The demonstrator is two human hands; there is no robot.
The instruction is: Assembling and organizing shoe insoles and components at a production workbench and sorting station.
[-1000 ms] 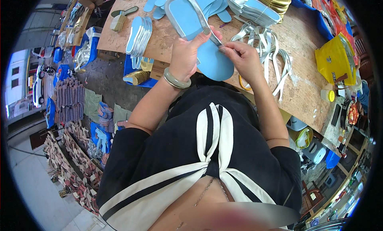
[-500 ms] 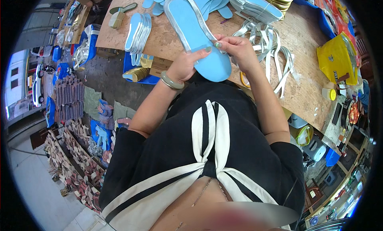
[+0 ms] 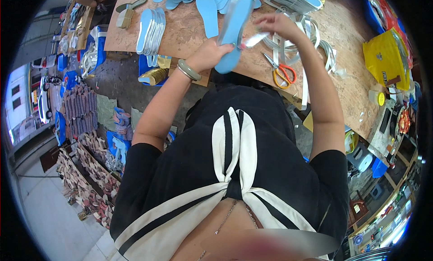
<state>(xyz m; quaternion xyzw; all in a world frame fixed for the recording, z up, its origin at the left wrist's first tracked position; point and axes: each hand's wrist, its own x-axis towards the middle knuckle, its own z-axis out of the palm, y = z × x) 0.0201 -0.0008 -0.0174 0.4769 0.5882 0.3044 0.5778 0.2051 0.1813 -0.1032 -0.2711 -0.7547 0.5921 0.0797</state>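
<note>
My left hand (image 3: 209, 54) grips a light blue insole (image 3: 232, 33) near its lower end, with the thumb on the blue face. A silver band runs along the insole's edge; the piece is tilted and a little blurred. From the insole's right side a silver strip (image 3: 256, 39) stretches up to my right hand (image 3: 280, 26), whose curled fingers hold it. The motion blurs the fingertips. Just below that hand, scissors (image 3: 280, 72) with orange and yellow handles lie on the wooden table (image 3: 180, 24).
Edged insoles stand stacked (image 3: 151, 32) at the table's left, beside a small bundle (image 3: 125, 18). Loose blue insoles (image 3: 208, 13) lie at the back. White-silver strips (image 3: 311, 33) are heaped right of my hands, near a yellow bag (image 3: 383, 58). A blue crate (image 3: 146, 71) stands below the left edge.
My left hand has turned the insole more upright and drawn it slightly up. My right hand has left the insole's edge, moving up and right with the strip. The scissors have come into full view.
</note>
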